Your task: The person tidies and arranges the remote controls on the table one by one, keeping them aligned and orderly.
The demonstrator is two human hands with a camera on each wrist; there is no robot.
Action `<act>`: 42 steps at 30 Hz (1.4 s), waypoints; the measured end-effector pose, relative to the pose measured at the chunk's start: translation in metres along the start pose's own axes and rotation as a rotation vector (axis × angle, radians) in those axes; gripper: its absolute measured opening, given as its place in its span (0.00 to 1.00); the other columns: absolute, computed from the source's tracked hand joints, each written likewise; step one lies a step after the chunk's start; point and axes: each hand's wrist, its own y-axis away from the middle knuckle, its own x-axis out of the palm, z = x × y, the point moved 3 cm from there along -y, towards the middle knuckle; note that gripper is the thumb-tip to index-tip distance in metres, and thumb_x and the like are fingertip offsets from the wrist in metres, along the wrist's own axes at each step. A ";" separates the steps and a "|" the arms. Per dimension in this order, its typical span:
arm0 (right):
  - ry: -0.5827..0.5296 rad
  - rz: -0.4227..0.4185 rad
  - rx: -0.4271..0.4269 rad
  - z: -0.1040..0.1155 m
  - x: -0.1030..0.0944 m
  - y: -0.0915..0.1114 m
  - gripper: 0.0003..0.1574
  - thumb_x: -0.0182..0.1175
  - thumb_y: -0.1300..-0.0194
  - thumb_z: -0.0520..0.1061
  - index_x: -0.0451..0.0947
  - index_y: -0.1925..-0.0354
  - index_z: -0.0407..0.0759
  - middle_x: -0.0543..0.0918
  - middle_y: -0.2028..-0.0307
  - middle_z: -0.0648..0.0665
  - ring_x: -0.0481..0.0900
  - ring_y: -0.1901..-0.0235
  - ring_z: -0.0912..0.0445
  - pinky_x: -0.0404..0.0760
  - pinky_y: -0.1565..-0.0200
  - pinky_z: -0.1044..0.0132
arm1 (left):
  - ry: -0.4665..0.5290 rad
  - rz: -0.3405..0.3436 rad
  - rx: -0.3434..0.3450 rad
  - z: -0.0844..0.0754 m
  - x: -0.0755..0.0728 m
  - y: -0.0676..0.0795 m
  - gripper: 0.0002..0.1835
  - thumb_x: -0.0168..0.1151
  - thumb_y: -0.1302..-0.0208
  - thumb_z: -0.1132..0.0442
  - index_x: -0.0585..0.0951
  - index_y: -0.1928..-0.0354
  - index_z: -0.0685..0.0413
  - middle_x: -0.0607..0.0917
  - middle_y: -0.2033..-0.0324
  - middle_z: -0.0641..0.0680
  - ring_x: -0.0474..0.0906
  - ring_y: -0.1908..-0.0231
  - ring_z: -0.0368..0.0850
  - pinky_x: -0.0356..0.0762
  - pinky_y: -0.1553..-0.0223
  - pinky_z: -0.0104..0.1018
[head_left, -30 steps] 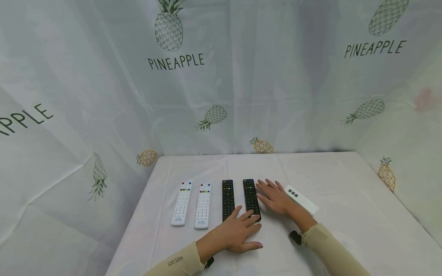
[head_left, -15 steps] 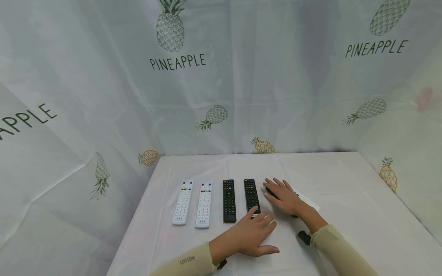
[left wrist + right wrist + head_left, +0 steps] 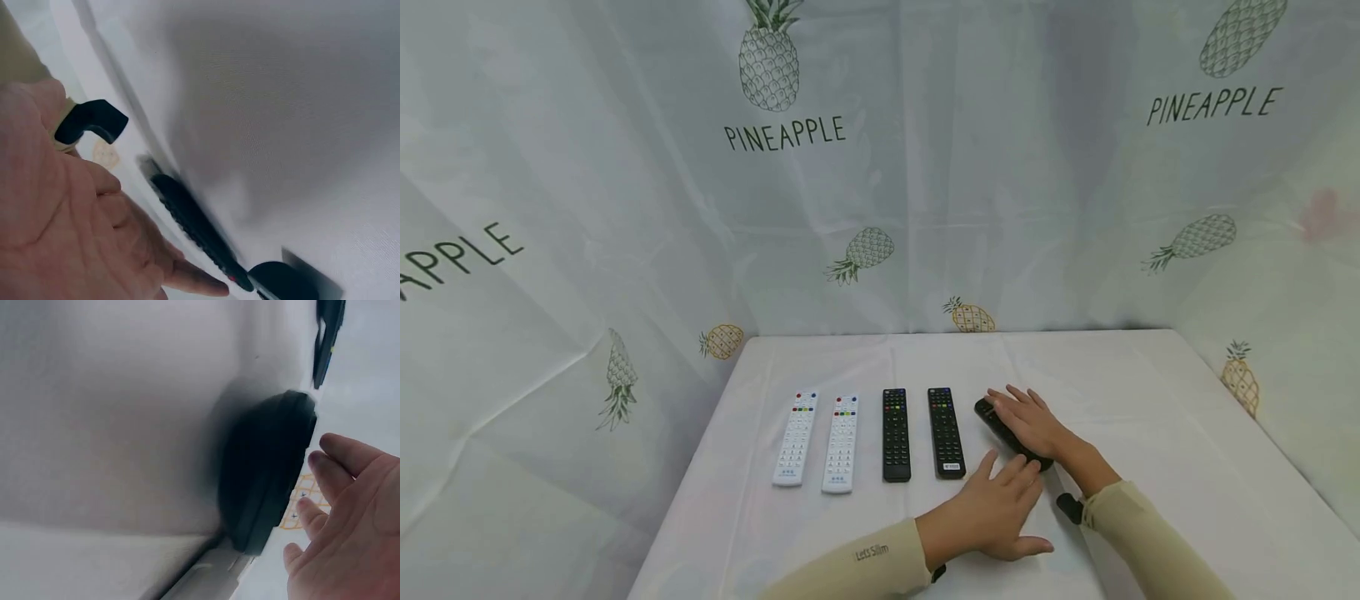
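Note:
My right hand (image 3: 1032, 425) lies with straight fingers over a slanted black remote control (image 3: 1000, 429). The far end of that remote sticks out left of the fingers. My left hand (image 3: 988, 512) is spread, its fingertips right at the remote's near end. To the left, a black remote control (image 3: 945, 433) with a small white label lies apart from both hands, beside another black remote control (image 3: 896, 435). In the left wrist view, my left palm (image 3: 62, 219) shows next to a black remote (image 3: 194, 212). In the right wrist view, my right hand's fingers (image 3: 334, 475) are extended beside a dark shape.
Two white remote controls (image 3: 840, 443) lie in the row at the left on the white-covered table (image 3: 1120, 367). A pineapple-print curtain (image 3: 1000, 208) hangs behind and at both sides. A small black device (image 3: 1070, 508) sits at my right wrist.
Both hands have moved right, the left one more, uncovering the two middle black remotes. The slanted black remote has come into view by the right hand. A white remote at the right is now hidden.

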 end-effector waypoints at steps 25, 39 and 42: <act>0.075 0.114 0.054 0.002 0.011 -0.002 0.37 0.32 0.20 0.60 0.63 0.28 0.38 0.64 0.27 0.36 0.49 0.25 0.34 0.38 0.30 0.31 | 0.028 0.102 -0.146 -0.002 0.015 -0.039 0.48 0.21 0.38 0.20 0.44 0.21 0.36 0.44 0.22 0.38 0.37 0.22 0.37 0.46 0.24 0.50; 0.049 0.096 0.046 -0.005 0.009 0.001 0.36 0.33 0.20 0.58 0.62 0.28 0.37 0.65 0.28 0.37 0.50 0.25 0.35 0.39 0.30 0.30 | 0.031 0.137 -0.144 -0.003 0.011 -0.034 0.46 0.21 0.37 0.21 0.45 0.21 0.34 0.44 0.22 0.36 0.37 0.23 0.34 0.45 0.25 0.47; 0.057 0.089 0.029 -0.007 0.010 0.002 0.35 0.33 0.19 0.57 0.63 0.28 0.38 0.65 0.27 0.38 0.50 0.25 0.34 0.40 0.30 0.30 | 0.024 0.147 -0.134 -0.002 0.011 -0.033 0.46 0.20 0.37 0.21 0.44 0.21 0.34 0.43 0.22 0.36 0.35 0.22 0.35 0.44 0.24 0.47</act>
